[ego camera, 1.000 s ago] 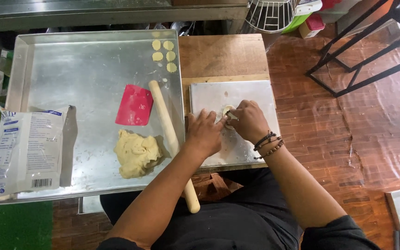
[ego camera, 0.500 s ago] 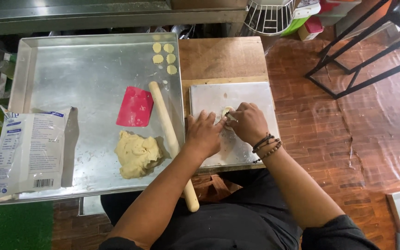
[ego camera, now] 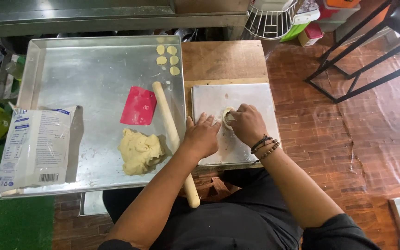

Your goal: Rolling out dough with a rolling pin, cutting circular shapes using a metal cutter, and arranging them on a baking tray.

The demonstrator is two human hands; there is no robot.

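Wooden tabletop carries a small metal board (ego camera: 255,95), where your right hand (ego camera: 247,124) closes its fingers on a dough disc (ego camera: 228,115); your left hand (ego camera: 201,137) lies open and flat beside it. Five pressed rounds (ego camera: 168,59) already sit on the big steel tray (ego camera: 89,74); a dough lump (ego camera: 140,151) remains, judging by its bulk.

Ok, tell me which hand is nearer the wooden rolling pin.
Left. The left hand rests flat on the small metal board, just beside the rolling pin; the right hand sits farther right, pressing a dough piece.
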